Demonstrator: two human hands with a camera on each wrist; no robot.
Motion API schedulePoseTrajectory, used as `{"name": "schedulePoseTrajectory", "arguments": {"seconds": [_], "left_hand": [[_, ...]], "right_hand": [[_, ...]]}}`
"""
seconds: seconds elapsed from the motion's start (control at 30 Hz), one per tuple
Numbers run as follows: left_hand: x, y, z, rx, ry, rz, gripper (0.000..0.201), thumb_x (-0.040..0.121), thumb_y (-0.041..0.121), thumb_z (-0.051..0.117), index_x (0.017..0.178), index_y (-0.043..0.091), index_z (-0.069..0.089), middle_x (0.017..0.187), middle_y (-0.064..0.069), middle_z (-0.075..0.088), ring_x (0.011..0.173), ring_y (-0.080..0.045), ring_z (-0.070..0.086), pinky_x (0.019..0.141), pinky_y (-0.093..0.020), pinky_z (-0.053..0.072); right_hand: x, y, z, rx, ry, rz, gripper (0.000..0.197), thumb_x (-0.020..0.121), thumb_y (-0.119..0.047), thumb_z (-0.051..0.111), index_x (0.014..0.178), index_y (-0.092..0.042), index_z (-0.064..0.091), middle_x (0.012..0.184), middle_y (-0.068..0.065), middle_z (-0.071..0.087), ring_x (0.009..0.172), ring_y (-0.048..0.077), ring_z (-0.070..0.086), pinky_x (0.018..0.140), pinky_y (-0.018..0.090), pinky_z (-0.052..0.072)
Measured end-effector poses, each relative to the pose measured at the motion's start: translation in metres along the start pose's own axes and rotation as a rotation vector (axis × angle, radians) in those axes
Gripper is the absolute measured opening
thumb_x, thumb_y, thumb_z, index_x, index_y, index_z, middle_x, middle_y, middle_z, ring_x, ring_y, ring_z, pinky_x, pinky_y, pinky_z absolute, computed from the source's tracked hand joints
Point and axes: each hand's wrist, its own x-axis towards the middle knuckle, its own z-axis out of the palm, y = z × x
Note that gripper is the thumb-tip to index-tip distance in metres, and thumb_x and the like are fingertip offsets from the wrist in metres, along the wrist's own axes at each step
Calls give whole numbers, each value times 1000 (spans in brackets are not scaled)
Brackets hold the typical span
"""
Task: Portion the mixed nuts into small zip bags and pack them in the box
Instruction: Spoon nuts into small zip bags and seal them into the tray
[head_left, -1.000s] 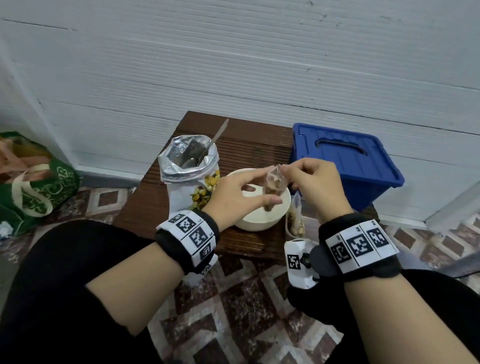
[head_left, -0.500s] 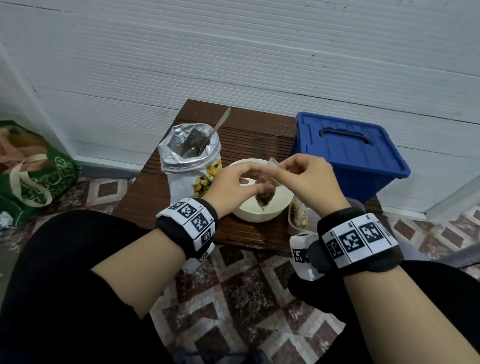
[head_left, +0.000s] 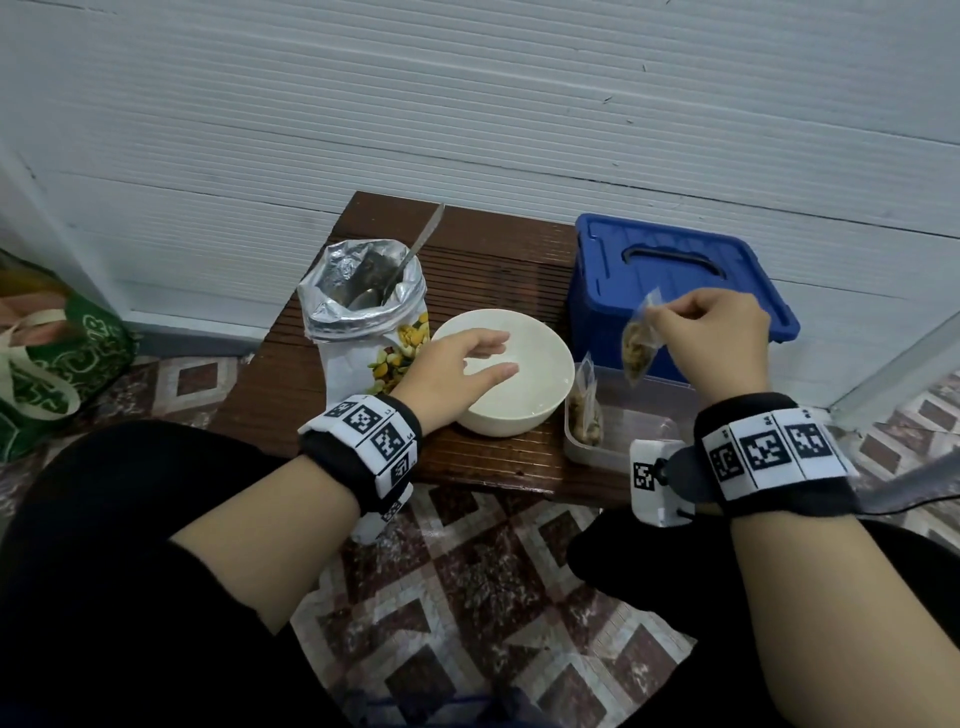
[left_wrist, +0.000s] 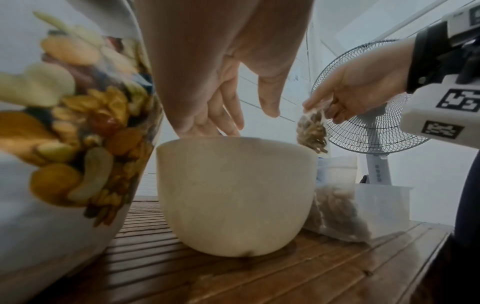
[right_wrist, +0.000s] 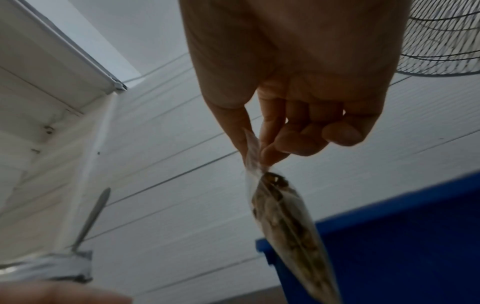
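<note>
Risk is judged highest at the pinch: a filled bag (head_left: 638, 349) of nuts is held by its top edge alone, between thumb and fingertips of the right hand (head_left: 712, 332), and hangs free above the clear box (head_left: 631, 457) at the table's (head_left: 483, 270) front right corner. If the grip is loosened too soon, or the bag is let go off to one side, the bag could be dropped onto the table or the floor instead of into the box. If the zip was not pressed shut along its whole length, nuts could be spilled on landing; whether the seal is closed cannot be made out in any view. One filled bag (head_left: 584, 410) is seen standing against the box's left wall, so a careless drop could knock it over. The left hand (head_left: 457, 364) is held spread and relaxed over the white bowl (head_left: 519, 410), gripping nothing; the bowl could be nudged by it. The bowl's contents are washed out in the head view and hidden by its wall in the left wrist view. The pouch's (head_left: 363, 322) fill level is hidden by its foil rim, and only the spoon's (head_left: 410, 254) handle and part of its bowl are shown. The box's near edge is covered by the right wristband.
</note>
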Motion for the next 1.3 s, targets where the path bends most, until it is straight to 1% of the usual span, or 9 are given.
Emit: {"name": "schedulePoseTrajectory", "arguments": {"seconds": [0.07, 0.2, 0.4, 0.53, 0.67, 0.83, 1.03, 1.2, 1.3], "left_hand": [[1, -4, 0, 25, 13, -5, 41, 88, 26, 68, 127, 18, 59, 122, 3, 64, 112, -3, 56, 87, -3, 36], [1, -7, 0, 82, 23, 11, 40, 88, 24, 68, 126, 16, 60, 123, 2, 64, 114, -6, 56, 94, -12, 36], [5, -8, 0, 178, -8, 22, 40, 87, 23, 70, 125, 14, 61, 124, 2, 64, 113, -6, 56, 96, -13, 36], [13, -6, 1, 286, -94, -5, 49, 85, 28, 72, 130, 17, 57, 128, 3, 61, 118, -8, 54, 99, -16, 34], [23, 4, 14, 296, -205, -9, 55, 85, 34, 70, 135, 19, 53, 132, 3, 59, 122, -10, 52, 101, -19, 34], [32, 14, 35, 388, -340, 6, 52, 92, 40, 60, 138, 20, 50, 135, 3, 57, 125, -11, 51, 106, -25, 34], [36, 17, 41, 346, -284, -27, 40, 90, 33, 65, 127, 21, 61, 118, 2, 68, 111, -11, 60, 102, -27, 42], [34, 14, 46, 290, -190, -44, 21, 87, 23, 69, 108, 20, 70, 90, 6, 68, 97, -10, 63, 92, -24, 46], [32, 17, 45, 154, -98, -26, 19, 89, 18, 66, 107, 22, 68, 86, 7, 66, 86, -4, 59, 82, -10, 43]], "right_hand": [[4, 12, 7, -34, -32, 45, 22, 85, -21, 66, 65, -11, 64, 74, 4, 64, 79, 15, 58, 75, 25, 41], [7, 33, 27, -86, -111, 160, 27, 83, -25, 69, 57, -19, 61, 74, 6, 65, 79, 21, 60, 77, 31, 49], [-2, 44, 47, -67, -273, 242, 28, 86, -30, 68, 63, -15, 63, 70, 2, 62, 74, 15, 57, 69, 26, 40], [1, 45, 42, -1, -233, 252, 29, 86, -34, 67, 76, -8, 68, 77, 4, 66, 75, 12, 57, 73, 25, 39], [4, 47, 40, 26, -177, 235, 30, 86, -39, 66, 81, -10, 70, 85, 3, 70, 91, 15, 60, 79, 26, 41], [2, 46, 39, 68, -131, 198, 24, 87, -39, 64, 83, -15, 66, 88, 3, 69, 93, 16, 60, 77, 25, 39], [-1, 43, 37, 93, -140, 192, 21, 90, -38, 61, 90, -17, 64, 96, 2, 67, 91, 13, 56, 75, 26, 37], [-2, 41, 39, 101, -138, 182, 19, 91, -38, 60, 90, -19, 63, 95, 1, 67, 86, 10, 54, 68, 22, 35], [-2, 39, 39, 97, -120, 144, 17, 91, -35, 60, 92, -19, 64, 90, -3, 63, 77, 4, 51, 64, 19, 34]]}}
